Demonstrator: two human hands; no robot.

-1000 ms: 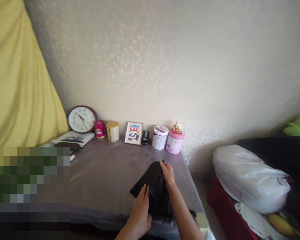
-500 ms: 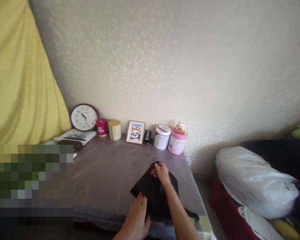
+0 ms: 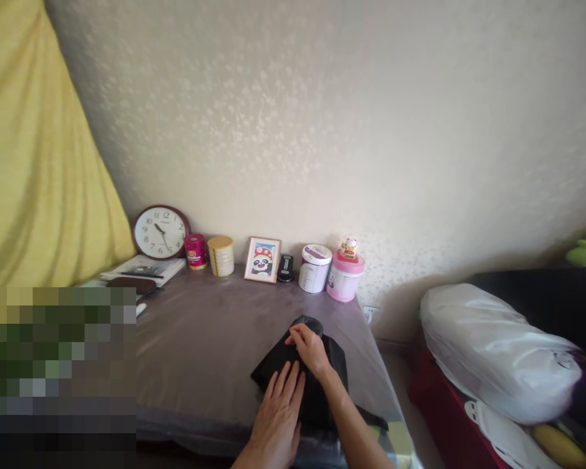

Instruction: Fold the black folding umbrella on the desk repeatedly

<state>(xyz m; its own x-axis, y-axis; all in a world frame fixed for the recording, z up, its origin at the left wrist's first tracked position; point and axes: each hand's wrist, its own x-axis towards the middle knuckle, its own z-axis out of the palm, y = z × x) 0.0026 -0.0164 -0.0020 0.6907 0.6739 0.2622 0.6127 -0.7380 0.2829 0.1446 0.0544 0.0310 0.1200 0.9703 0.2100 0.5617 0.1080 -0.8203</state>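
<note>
A folded, slightly shiny black sheet (image 3: 273, 371) lies near the front right of the table. Whether it is cloth or a plastic bag, I cannot tell. My left hand (image 3: 280, 404) rests flat on its lower part, fingers stretched out. Just beyond and to the right, my right hand (image 3: 310, 348) is closed in a pinch over the upper part, its fingertips on the black material. A loose dark strip (image 3: 374, 417) trails out to the right below my right forearm.
Along the wall stand a clock (image 3: 161, 231), a pink can (image 3: 196, 252), a yellow tin (image 3: 221, 256), a framed panda picture (image 3: 262, 259), a purple-lidded tub (image 3: 315, 270) and a pink tub (image 3: 344, 280) topped by a cat figurine (image 3: 349, 248). A white plastic bag (image 3: 498, 352) bulges at the right, off the table.
My left hand has slid forward and flattened onto the black sheet. My right hand has drawn slightly back and left, and the top of the sheet now folds over toward me.
</note>
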